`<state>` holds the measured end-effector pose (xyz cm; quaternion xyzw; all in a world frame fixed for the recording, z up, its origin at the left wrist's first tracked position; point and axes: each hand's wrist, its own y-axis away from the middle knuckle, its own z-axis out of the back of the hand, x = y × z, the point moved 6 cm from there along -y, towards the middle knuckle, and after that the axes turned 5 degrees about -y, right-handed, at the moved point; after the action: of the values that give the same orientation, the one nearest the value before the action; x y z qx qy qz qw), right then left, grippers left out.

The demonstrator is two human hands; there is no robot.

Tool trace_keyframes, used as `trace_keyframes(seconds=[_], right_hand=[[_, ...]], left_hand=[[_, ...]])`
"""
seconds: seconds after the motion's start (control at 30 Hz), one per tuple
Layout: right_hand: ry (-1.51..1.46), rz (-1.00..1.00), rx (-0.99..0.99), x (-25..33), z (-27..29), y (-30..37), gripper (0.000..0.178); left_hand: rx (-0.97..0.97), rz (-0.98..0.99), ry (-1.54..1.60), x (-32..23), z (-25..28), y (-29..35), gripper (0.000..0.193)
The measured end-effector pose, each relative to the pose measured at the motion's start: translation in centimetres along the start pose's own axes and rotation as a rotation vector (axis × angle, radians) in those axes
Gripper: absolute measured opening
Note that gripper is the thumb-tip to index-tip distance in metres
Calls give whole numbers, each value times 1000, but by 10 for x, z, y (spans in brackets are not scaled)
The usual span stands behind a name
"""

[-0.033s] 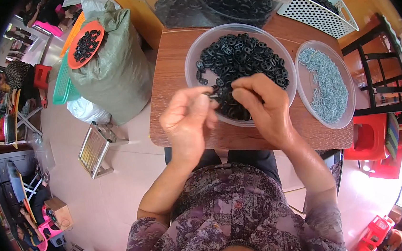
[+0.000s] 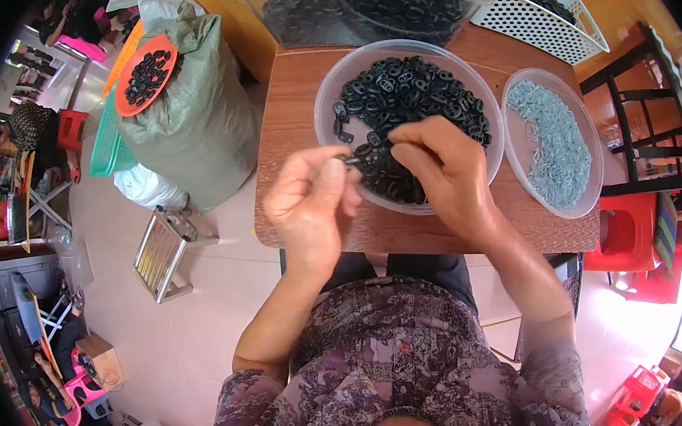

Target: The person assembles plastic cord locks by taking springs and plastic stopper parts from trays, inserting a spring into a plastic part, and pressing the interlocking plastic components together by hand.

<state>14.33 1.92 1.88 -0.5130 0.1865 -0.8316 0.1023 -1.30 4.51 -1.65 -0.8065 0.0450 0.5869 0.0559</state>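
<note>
My left hand (image 2: 308, 204) is over the near left rim of a round clear tub (image 2: 486, 87), thumb and forefinger pinched on a small black piece (image 2: 348, 160). The piece's exact shape is blurred. My right hand (image 2: 447, 179) hovers above the near right part of the tub with thumb and fingertips pressed together. Whatever it may hold is hidden by the fingers. A heap of black oval pieces with two holes (image 2: 407, 85) fills much of the tub. To the right, a shallow clear dish (image 2: 519, 157) carries many small silvery-blue metal pieces (image 2: 554, 146).
Behind the tub stand a clear bin (image 2: 363, 4) and a white perforated basket (image 2: 544, 29), both with black pieces. A grey-green sack (image 2: 188, 129) with an orange plate (image 2: 127, 102) on it stands left of the wooden table (image 2: 288, 112). A small metal-framed stool (image 2: 168, 252) is on the floor.
Both hands have shifted slightly to the left, the left one still pinching the small black piece. The containers have not moved.
</note>
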Motion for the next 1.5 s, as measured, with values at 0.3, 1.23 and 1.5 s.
trace_keyframes(seconds=[0.3,1.23,1.5], right_hand=[[477,407,277,-23,-56,-54,20],[-102,-14,226,-28,-29,-46,17],[-423,-348,60,-30,-1,-28,20]], left_hand=[[-93,-48,-36,-14,22,-8,12],[-59,-22,5,-18,12,-10,12],[-14,0,7,-15,-14,-21,12]])
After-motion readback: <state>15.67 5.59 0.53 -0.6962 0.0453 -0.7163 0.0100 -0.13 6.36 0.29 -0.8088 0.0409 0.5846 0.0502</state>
